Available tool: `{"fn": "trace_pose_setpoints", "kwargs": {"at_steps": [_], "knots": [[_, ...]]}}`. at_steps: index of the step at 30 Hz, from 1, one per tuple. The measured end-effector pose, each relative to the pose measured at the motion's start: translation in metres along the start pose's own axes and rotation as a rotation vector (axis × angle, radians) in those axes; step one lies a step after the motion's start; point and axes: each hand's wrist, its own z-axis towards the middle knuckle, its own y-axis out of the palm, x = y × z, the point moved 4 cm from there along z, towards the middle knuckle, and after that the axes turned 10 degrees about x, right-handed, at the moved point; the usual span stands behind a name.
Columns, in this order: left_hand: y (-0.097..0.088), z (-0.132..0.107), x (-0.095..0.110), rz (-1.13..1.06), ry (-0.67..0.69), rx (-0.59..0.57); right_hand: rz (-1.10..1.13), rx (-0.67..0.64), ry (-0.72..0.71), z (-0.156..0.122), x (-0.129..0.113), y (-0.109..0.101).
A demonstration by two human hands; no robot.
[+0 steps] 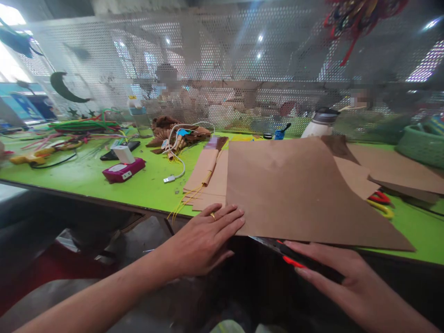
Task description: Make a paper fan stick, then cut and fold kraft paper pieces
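Note:
A large brown paper sheet [287, 189] lies along the table's front edge, its right side curving up. My left hand [204, 236] rests on its near left corner, fingers stretched out flat and the thumb below the edge. In my right hand [343, 273] is a black and red utility knife [312, 262], gripped between thumb and fingers. Its silvery blade points left, just under the sheet's near edge; whether it touches the paper is hard to tell. Left of the sheet lie stacked brown paper pieces [199, 173] with yellow cords.
On the green table [156, 199] stand a magenta power strip [124, 170], a white cable [180, 166] and a bottle [138, 115]. To the right are red and yellow handles [383, 206], more brown sheets [398, 169] and a green basket [421, 143]. A perforated panel [208, 51] rises behind.

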Motion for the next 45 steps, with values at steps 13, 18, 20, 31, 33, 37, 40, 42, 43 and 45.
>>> {"fn": "trace_pose_setpoints", "kwargs": {"at_steps": [13,18,20,31,33,37,40,42,43,45], "knots": [[-0.014,0.006,-0.001,-0.084,-0.023,-0.034,0.026,-0.045,0.026,0.000,0.001,0.002],[-0.032,0.044,-0.012,-0.266,0.019,-0.097,0.023,-0.020,0.005,0.001,0.000,0.001],[-0.026,0.060,-0.022,-0.270,-0.021,-0.103,0.012,-0.012,-0.003,0.002,0.001,0.001],[0.010,0.071,-0.034,-0.278,0.097,-0.027,0.017,0.005,-0.011,-0.001,0.005,0.001],[0.010,0.071,-0.033,-0.271,0.110,-0.030,0.030,0.005,-0.002,0.000,0.004,0.001],[0.010,0.071,-0.031,-0.252,0.126,-0.029,-0.001,-0.018,0.018,-0.001,0.007,0.003],[0.009,0.071,-0.030,-0.237,0.115,-0.025,0.000,-0.043,0.039,-0.002,0.009,0.004],[0.008,0.070,-0.030,-0.241,0.095,-0.032,0.024,-0.042,0.044,-0.001,0.008,0.003],[0.008,0.070,-0.031,-0.247,0.083,-0.039,0.041,-0.040,0.044,-0.001,0.007,0.003],[0.009,0.070,-0.032,-0.268,0.066,-0.047,0.072,-0.035,0.050,-0.001,0.006,0.002]]}}
